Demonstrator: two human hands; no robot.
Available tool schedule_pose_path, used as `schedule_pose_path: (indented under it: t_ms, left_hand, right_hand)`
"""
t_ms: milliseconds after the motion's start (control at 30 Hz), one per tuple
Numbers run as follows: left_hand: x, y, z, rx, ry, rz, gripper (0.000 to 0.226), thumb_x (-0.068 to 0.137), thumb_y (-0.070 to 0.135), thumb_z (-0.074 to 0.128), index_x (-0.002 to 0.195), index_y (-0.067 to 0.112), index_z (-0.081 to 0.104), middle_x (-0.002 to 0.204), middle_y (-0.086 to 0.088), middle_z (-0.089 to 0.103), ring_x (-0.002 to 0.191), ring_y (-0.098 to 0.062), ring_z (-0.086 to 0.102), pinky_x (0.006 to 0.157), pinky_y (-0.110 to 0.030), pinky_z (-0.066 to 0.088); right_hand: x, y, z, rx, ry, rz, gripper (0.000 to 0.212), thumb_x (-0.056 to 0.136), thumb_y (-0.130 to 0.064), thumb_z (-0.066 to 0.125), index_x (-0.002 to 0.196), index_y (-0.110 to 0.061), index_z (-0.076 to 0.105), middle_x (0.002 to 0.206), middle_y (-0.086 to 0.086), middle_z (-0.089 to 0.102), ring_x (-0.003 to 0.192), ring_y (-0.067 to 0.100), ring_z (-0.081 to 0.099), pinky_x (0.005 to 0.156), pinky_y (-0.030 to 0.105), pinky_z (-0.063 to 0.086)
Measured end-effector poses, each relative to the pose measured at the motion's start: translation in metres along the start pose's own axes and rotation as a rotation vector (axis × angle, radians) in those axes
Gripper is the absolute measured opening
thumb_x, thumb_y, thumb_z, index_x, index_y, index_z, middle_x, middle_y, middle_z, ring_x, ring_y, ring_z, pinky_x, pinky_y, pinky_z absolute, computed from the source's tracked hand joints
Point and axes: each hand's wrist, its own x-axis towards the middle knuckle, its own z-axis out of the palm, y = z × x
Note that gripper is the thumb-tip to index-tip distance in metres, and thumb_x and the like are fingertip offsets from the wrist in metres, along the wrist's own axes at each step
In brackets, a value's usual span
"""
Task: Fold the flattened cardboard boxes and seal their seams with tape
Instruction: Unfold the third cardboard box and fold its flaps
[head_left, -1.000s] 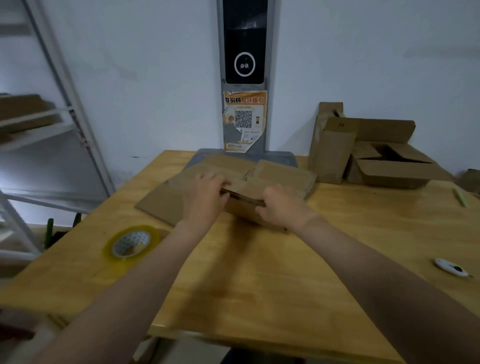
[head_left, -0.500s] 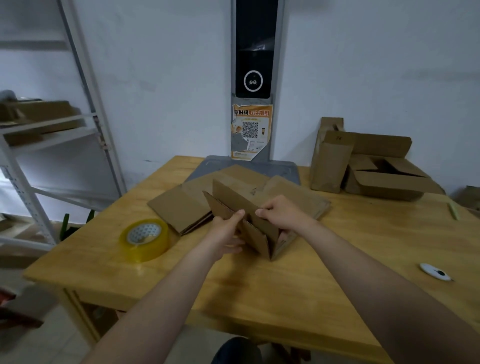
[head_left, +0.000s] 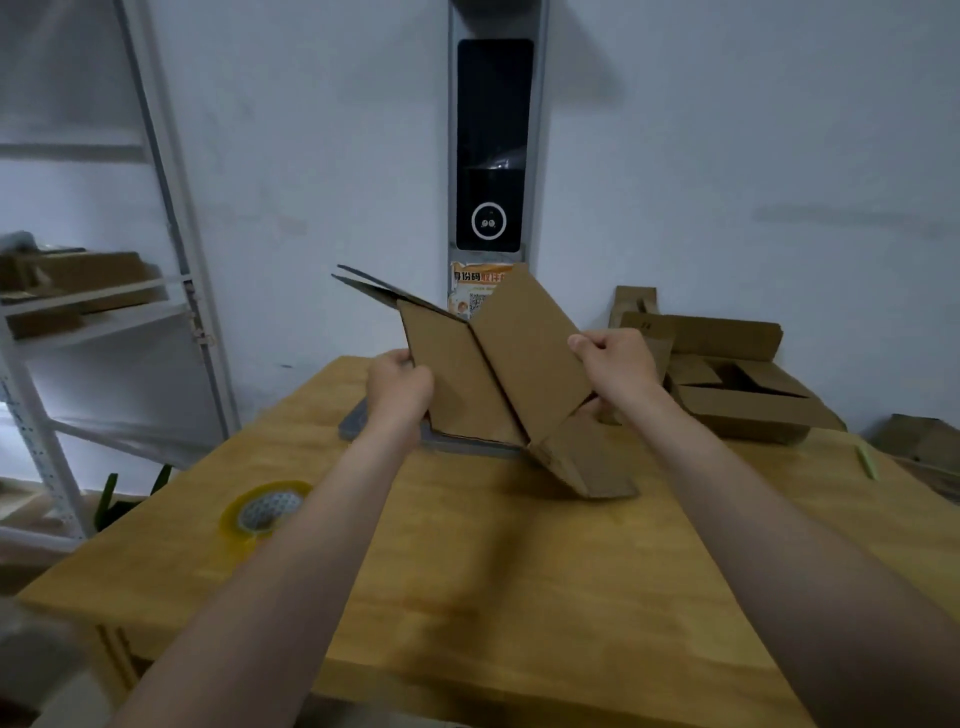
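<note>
Left hand (head_left: 399, 384) fingers curl round the left edge of a brown, half-opened cardboard box (head_left: 498, 374); right hand (head_left: 615, 364) pinches its right panel. The box is raised above the wooden table (head_left: 519, 571) (one lower flap hangs toward it). A yellow-rimmed tape roll (head_left: 265, 510) lies on the table, left.

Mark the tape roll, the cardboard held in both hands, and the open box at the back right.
tape roll (head_left: 266, 512), head view, on its patterned core.
held cardboard (head_left: 527, 358), head view, on its right panel.
open box (head_left: 743, 413), head view, on its front wall.
</note>
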Motion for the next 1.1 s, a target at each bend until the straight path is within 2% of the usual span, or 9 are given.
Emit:
schedule_pose_path:
  t_ms: [133,200,300,467,600,700,767,900,1100]
  left_hand:
    - [-0.006,0.039,0.012,-0.052,-0.049,0.007,0.031,0.096,-0.004,0.054,0.083,0.021,0.068,0.090,-0.005,0.074,0.084,-0.025,0.071,0.069,-0.036,0.061]
    - [-0.010,0.051,0.017,-0.060,-0.085,-0.010,0.029,0.096,-0.005,0.055,0.083,0.017,0.069,0.090,-0.009,0.073,0.086,-0.030,0.071,0.080,-0.044,0.063]
    - [-0.016,0.062,0.022,-0.073,-0.113,-0.054,0.014,0.091,-0.002,0.065,0.089,0.010,0.071,0.097,-0.017,0.074,0.097,-0.041,0.071,0.090,-0.055,0.059]
    - [-0.031,0.077,0.031,-0.142,-0.138,-0.126,0.016,0.083,-0.002,0.073,0.098,-0.001,0.069,0.106,-0.027,0.073,0.103,-0.046,0.070,0.093,-0.060,0.055]
    - [-0.045,0.096,0.033,-0.169,-0.171,-0.051,0.027,0.087,-0.005,0.069,0.114,-0.004,0.066,0.103,-0.022,0.073,0.092,-0.037,0.072,0.077,-0.041,0.059]
    - [-0.049,0.103,0.032,-0.136,-0.189,0.035,0.023,0.092,-0.005,0.065,0.113,0.005,0.067,0.100,-0.016,0.072,0.086,-0.029,0.072,0.064,-0.033,0.059]
    - [-0.053,0.105,0.034,-0.116,-0.190,0.083,0.017,0.095,-0.003,0.062,0.104,0.010,0.068,0.098,-0.013,0.072,0.085,-0.028,0.071,0.062,-0.032,0.058]
    - [-0.061,0.109,0.044,-0.111,-0.170,0.134,0.018,0.096,-0.005,0.059,0.092,0.012,0.066,0.090,-0.008,0.070,0.078,-0.024,0.069,0.060,-0.030,0.056]
    - [-0.059,0.106,0.032,-0.270,-0.089,-0.035,0.014,0.091,-0.008,0.064,0.087,0.004,0.057,0.091,-0.016,0.065,0.077,-0.026,0.065,0.058,-0.032,0.055]
  right_hand:
    - [0.006,-0.012,-0.035,0.029,0.136,-0.024,0.038,0.105,-0.029,0.053,0.107,0.003,0.072,0.105,0.024,0.070,0.083,0.029,0.069,0.047,0.028,0.058]
    - [0.003,-0.018,-0.053,0.095,0.168,-0.009,0.033,0.105,-0.027,0.054,0.100,-0.003,0.075,0.101,0.018,0.071,0.087,0.025,0.068,0.050,0.024,0.057]
    - [-0.002,-0.025,-0.078,0.226,0.212,0.040,0.024,0.104,-0.023,0.057,0.090,-0.010,0.072,0.095,0.006,0.066,0.089,0.024,0.065,0.072,0.045,0.063]
    - [-0.014,-0.032,-0.113,0.359,0.265,0.122,0.014,0.103,-0.018,0.059,0.101,-0.006,0.067,0.109,0.010,0.060,0.092,0.025,0.059,0.044,0.029,0.053]
    - [-0.026,-0.034,-0.133,0.414,0.274,0.185,0.017,0.101,-0.013,0.061,0.112,0.001,0.064,0.116,0.016,0.059,0.102,0.033,0.060,0.035,0.021,0.046]
    - [-0.035,-0.036,-0.152,0.267,0.058,0.206,0.025,0.096,-0.011,0.067,0.116,0.003,0.063,0.097,0.015,0.063,0.072,0.025,0.069,0.046,0.030,0.056]
    - [-0.037,-0.037,-0.158,0.178,-0.016,0.226,0.023,0.094,-0.010,0.068,0.114,0.001,0.064,0.076,0.012,0.056,0.049,0.016,0.061,0.055,0.039,0.061]
    - [-0.042,-0.040,-0.152,0.163,-0.070,0.234,0.022,0.098,-0.010,0.063,0.118,-0.004,0.058,0.104,0.020,0.068,0.069,0.034,0.076,0.058,0.041,0.063]
    - [-0.042,-0.044,-0.152,0.339,0.092,0.190,0.007,0.100,-0.006,0.060,0.103,0.001,0.058,0.102,0.023,0.067,0.072,0.037,0.075,0.059,0.042,0.064]
